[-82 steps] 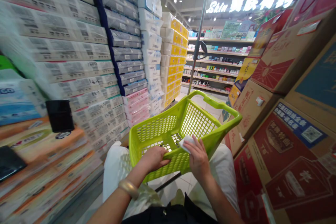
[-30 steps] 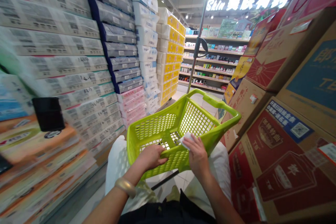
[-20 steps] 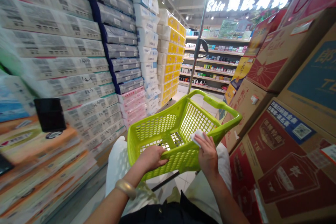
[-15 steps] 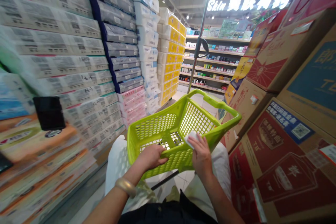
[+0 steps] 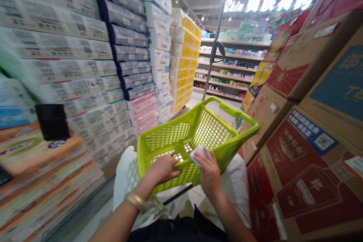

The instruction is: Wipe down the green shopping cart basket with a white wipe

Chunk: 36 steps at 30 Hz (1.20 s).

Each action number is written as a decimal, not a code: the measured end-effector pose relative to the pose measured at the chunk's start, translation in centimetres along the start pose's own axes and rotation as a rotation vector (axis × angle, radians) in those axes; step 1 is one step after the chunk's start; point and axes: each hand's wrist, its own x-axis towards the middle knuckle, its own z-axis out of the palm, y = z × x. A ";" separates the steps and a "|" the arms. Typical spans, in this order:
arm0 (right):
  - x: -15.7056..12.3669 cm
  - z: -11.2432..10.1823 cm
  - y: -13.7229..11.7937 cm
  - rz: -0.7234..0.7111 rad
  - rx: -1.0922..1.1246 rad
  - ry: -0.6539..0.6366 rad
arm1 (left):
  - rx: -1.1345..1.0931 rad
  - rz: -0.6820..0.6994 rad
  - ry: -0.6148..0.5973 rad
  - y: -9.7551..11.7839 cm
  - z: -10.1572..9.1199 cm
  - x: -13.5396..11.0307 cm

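In front of me is a yellow-green plastic shopping basket (image 5: pixel 170 136) with perforated walls and a raised handle at its far right. My left hand (image 5: pixel 164 169), below a gold bangle (image 5: pixel 136 202), is closed over the basket's near rim, thumb outside. A folded white cloth or tissue (image 5: pixel 198 154) is under the fingers of my right hand (image 5: pixel 209 172), pressed onto the same rim further right. Its exact material cannot be told. Through the holes the inside of the basket shows floor and a dark frame part.
Tall stacks of packaged tissue (image 5: pixel 161 56) line the left side. Cardboard cartons (image 5: pixel 309 174) rise close on the right. A metal pole (image 5: pixel 212 60) with a dark hook stands beyond the basket, before shelves (image 5: pixel 227 66) of small products.
My right hand has slid left along the near rim with the white cloth, a short way closer to my left hand. The left hand and the basket stay in place.
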 end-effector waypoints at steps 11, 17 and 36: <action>0.6 -1.0 2.4 0.100 -0.039 0.135 | 0.009 -0.002 0.007 0.0 0.1 0.0; 0.2 1.5 -3.0 -0.104 0.132 -0.078 | 0.029 -0.025 0.019 0.0 0.3 0.1; 0.4 1.8 -1.8 -0.201 0.108 -0.088 | 0.044 -0.024 0.010 0.3 0.0 -0.1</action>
